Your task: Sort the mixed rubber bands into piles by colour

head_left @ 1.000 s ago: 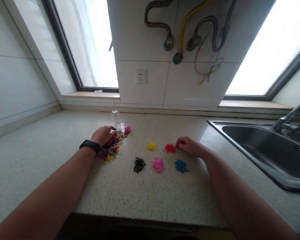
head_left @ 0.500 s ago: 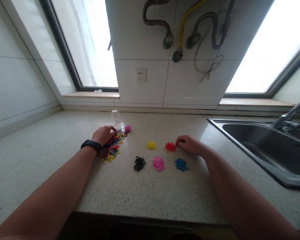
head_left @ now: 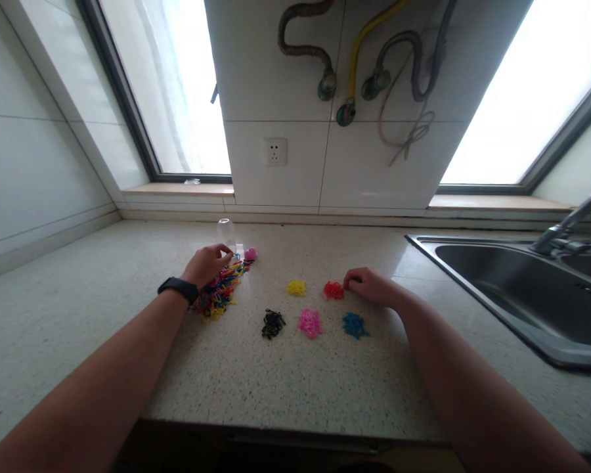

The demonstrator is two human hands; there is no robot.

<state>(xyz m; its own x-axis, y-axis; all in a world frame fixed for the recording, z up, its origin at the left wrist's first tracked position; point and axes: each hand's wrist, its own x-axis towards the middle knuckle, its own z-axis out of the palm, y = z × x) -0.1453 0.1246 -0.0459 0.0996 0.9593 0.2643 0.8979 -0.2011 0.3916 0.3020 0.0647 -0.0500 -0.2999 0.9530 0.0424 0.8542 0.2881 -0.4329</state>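
Heap of mixed bands (head_left: 221,287), right under the left hand (head_left: 205,266), thumb and finger pinched on a blue band (head_left: 236,257). Just behind, one clear bottle (head_left: 225,231), partly hidden; can't tell the contents. Beside it, one round pink piece (head_left: 250,253). Over to the right, five single-colour piles: yellow (head_left: 296,288) and red (head_left: 333,290) at the back, black (head_left: 272,324), pink (head_left: 310,323) and blue (head_left: 354,325) in front. At red's edge, right hand (head_left: 368,286), fingers curled in, can't tell on what. All on the counter (head_left: 285,387); farther right, sink (head_left: 502,282).
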